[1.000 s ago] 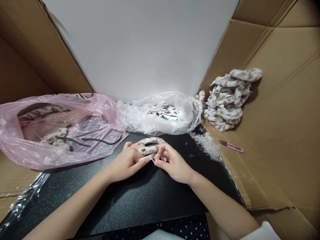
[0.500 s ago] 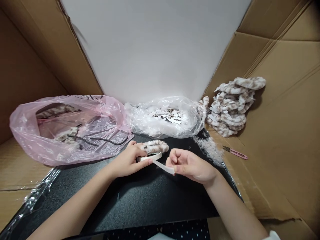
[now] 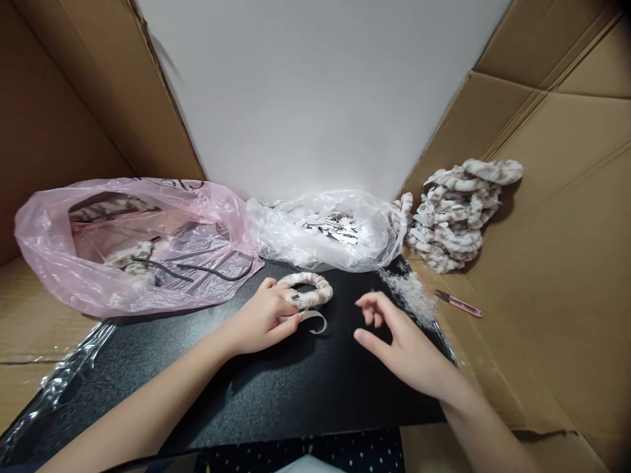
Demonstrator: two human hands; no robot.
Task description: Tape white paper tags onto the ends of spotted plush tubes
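My left hand point(image 3: 269, 315) is closed at the left end of a fluffy white-and-brown fabric ring point(image 3: 323, 293), which sits over the black tabletop. A small dark piece shows on the ring near my fingers. From between thumb and fingers a thin white strip point(image 3: 318, 322) sticks out and curls at its free end; the rest of it is hidden by the hand. To the right, apart from the ring, my right hand point(image 3: 389, 335) hangs over the table with thumb and fingers spread and nothing in them.
A pink plastic bag point(image 3: 44, 230) holding fluffy pieces and dark cords lies at left. Behind the ring, a clear bag point(image 3: 276, 233) contains white tags. At right are stacked fluffy rings point(image 3: 451, 217), loose fluff point(image 3: 409, 292) and pink-handled snips point(image 3: 458, 303). Cardboard walls point(image 3: 566, 230) flank the table.
My right hand has let go of the white strip, opened and moved right. The strip has curled back by my left hand. The fluffy ring has tipped, showing its open middle.
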